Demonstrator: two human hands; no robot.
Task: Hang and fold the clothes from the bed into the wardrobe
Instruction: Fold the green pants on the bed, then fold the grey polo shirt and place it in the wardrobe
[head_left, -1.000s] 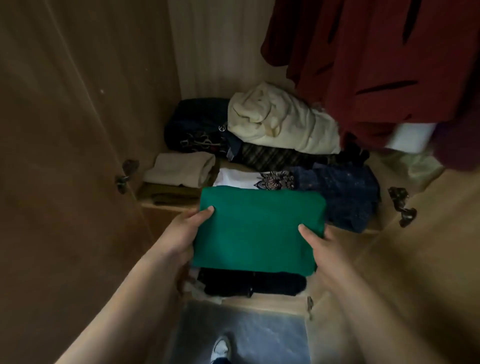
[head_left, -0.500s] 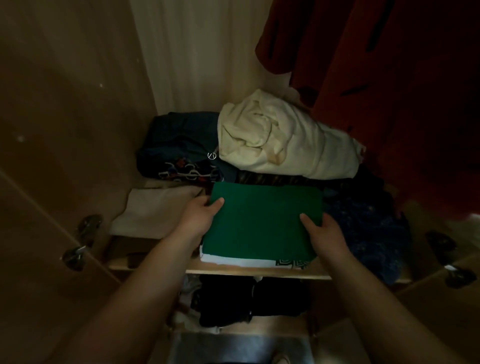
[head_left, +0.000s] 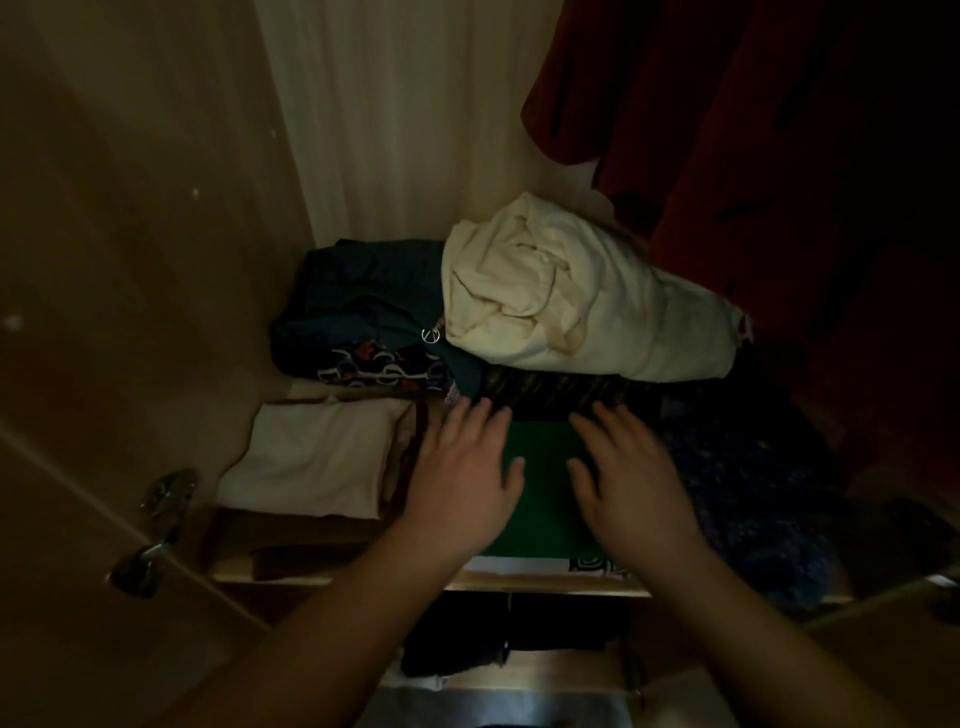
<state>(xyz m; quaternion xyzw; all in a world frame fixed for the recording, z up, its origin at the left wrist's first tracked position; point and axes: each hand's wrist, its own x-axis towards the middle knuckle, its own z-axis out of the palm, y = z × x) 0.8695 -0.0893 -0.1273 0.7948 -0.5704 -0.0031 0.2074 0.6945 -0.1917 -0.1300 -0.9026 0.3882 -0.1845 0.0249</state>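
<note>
Hands (head_left: 462, 470) (head_left: 636, 483) now atop green top (head_left: 543, 499), bundle (head_left: 576, 301) behind

Both the left hand (head_left: 462, 467) and right hand (head_left: 631, 475) lie flat on the folded green garment (head_left: 543, 493). It rests on a white garment (head_left: 514, 565) on the wardrobe shelf (head_left: 545, 584).

Dim and murky here: the wardrobe back wall (head_left: 405, 130) and cream bundle (head_left: 582, 306) catch most light, the red clothes (head_left: 753, 156) fade to black, detail looks soft, lines bend near the edges.
</note>
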